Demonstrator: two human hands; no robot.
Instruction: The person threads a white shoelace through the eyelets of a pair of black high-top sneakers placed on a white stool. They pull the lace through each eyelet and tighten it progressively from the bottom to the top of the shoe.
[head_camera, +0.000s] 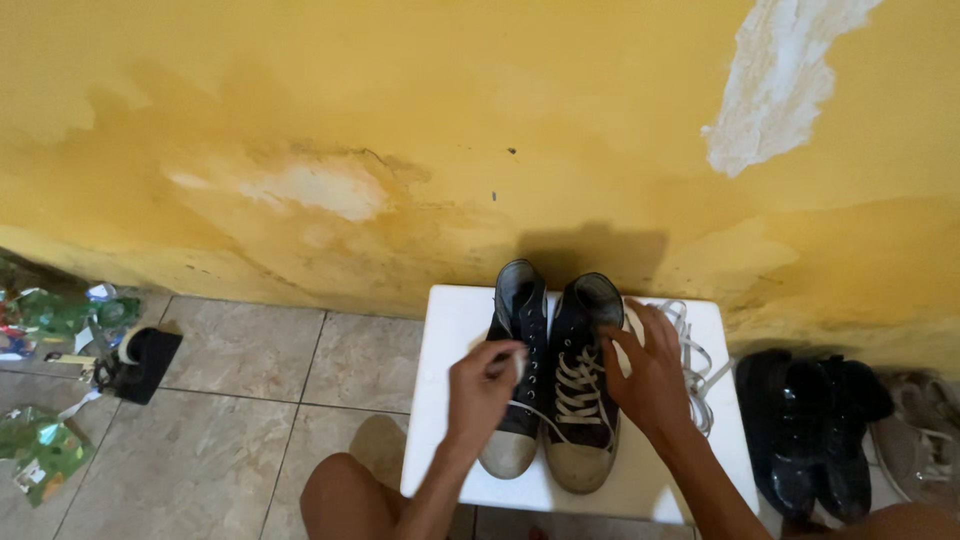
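A small table (450, 320) stands on the floor (250, 420) with its far edge against the wall (400, 120). Two high-top shoes (555, 390) stand side by side on the table's middle, toes at the near edge and heels toward the wall. The left hand (480, 385) rests on the left shoe, pinching a lace (530, 410); the right hand (650, 375) lies on the right shoe's outer side. Loose laces (690, 350) lie near the table's far right corner. Right of the table, a pair of boots (810, 430) stands on the floor, another shoe (925, 435) beyond them. Far left, by the wall, lie a slipper (145, 360) and wrappers (45, 450).
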